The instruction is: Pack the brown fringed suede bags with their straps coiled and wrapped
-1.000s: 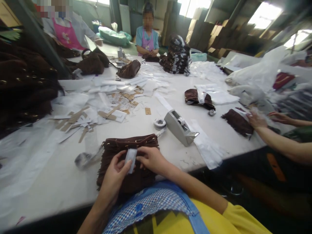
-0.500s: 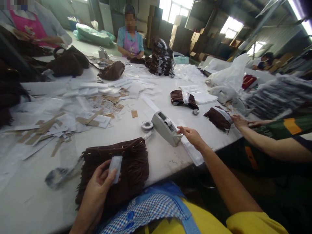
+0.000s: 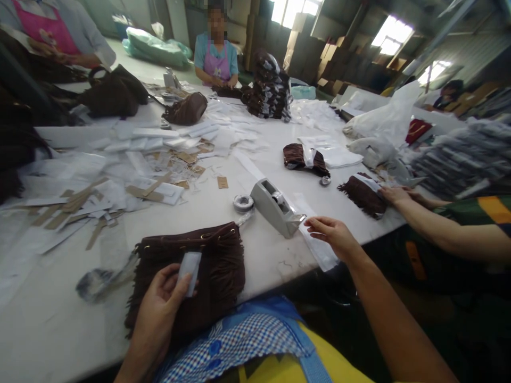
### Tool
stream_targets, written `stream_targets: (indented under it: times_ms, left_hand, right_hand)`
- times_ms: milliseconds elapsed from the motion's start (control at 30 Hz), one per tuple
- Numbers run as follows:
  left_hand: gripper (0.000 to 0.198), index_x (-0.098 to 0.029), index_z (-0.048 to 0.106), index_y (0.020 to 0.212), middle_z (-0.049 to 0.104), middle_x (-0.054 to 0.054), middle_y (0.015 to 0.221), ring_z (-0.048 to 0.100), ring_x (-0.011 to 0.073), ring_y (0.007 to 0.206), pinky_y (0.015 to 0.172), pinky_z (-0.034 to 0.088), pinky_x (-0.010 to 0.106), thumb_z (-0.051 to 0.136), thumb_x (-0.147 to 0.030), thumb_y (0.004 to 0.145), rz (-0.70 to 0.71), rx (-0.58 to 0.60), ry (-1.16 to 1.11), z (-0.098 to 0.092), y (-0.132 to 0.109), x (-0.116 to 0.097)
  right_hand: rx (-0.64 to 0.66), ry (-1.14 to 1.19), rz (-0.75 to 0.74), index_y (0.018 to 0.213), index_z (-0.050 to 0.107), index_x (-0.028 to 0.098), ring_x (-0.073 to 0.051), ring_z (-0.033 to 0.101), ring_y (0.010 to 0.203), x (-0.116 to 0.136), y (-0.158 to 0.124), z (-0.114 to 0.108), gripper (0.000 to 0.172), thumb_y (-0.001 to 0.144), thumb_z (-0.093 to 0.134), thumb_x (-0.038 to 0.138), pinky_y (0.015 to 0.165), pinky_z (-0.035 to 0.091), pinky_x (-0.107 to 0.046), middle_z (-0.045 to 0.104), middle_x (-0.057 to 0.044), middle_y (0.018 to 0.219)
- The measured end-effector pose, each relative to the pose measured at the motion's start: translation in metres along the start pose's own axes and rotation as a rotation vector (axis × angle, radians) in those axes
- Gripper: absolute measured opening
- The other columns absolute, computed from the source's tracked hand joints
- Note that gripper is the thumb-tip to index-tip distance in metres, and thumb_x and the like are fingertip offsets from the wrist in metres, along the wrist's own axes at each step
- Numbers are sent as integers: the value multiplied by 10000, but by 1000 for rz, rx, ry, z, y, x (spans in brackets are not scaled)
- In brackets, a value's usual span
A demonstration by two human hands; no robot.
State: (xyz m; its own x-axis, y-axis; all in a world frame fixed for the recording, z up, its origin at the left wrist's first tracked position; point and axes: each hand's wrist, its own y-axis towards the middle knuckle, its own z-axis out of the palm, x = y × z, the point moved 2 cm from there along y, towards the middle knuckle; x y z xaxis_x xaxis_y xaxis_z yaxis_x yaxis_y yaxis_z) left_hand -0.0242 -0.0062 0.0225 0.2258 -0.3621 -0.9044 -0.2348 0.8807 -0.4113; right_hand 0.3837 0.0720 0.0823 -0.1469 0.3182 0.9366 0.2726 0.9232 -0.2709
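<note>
My left hand (image 3: 170,292) is closed, with a small whitish, translucent flat packet (image 3: 189,271) pinched between thumb and fingers. The packet is held over a dark brown fringed bag (image 3: 219,260), which lies at the table edge with metal eyelets and a drawstring along its top. To the right stands a grey tape dispenser (image 3: 275,207). Just beyond its cutter end, my right hand (image 3: 329,231) pinches what looks like the end of the clear tape, thin and hard to see. A white strip (image 3: 319,250) of sheet lies behind the dispenser, near that hand.
Beside the dispenser lies a wrapped ring-shaped bundle (image 3: 242,203); another wrapped bundle (image 3: 93,284) sits left. Loose white and brown card strips (image 3: 155,191) cover the left table. A co-worker's hands (image 3: 395,194) touch a fringed bag (image 3: 361,194) at right. Two people work across the table.
My right hand has drawn back to the right, away from the dispenser's cutter end. My left hand keeps its hold on the packet over the bag. The view has shifted slightly.
</note>
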Motion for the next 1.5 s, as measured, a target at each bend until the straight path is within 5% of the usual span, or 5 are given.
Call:
stream_targets:
  times_ms: [333, 633, 800, 1067, 1500]
  left_hand:
    - [531, -229, 569, 1064, 715, 4, 898, 692, 162, 751, 684, 579, 236, 843, -431, 657, 10, 20, -48, -2, 1, 3]
    - [507, -193, 508, 1115, 696, 38, 983, 683, 190, 936, 829, 538, 280, 792, -357, 729, 138, 120, -36, -3, -2, 3]
    - [491, -192, 482, 1140, 686, 60, 1046, 668, 203, 1007, 882, 517, 307, 774, -316, 765, 178, 211, -78, -4, -2, 3]
    - [451, -207, 483, 1182, 672, 57, 1084, 670, 183, 980, 882, 512, 298, 736, -288, 817, 174, 273, -121, -10, 1, 8]
    - [447, -212, 496, 1163, 663, 52, 1094, 659, 194, 1003, 890, 507, 307, 749, -279, 801, 165, 314, -88, -13, -1, 4]
  right_hand:
    - [-243, 113, -73, 851, 734, 142, -130, 593, 624, -63, -2, 33, 437, 646, 822, 518, 579, 500, -251, 713, -66, 760]
    - [617, 70, -179, 933, 743, 173, -131, 618, 612, 2, -87, 191, 289, 838, 693, 441, 607, 520, -254, 708, -31, 724]
    - [755, -24, -299, 1071, 723, 161, -124, 635, 624, 8, -94, 242, 294, 855, 674, 356, 649, 523, -246, 705, -13, 722]
    - [736, -227, -291, 1375, 444, 244, -121, 631, 504, 1, -92, 248, 581, 842, 674, 277, 543, 504, -215, 705, 48, 671]
    - [780, -260, -310, 1424, 393, 247, -126, 632, 548, -3, -92, 247, 611, 868, 645, 280, 549, 497, -218, 686, 40, 687]
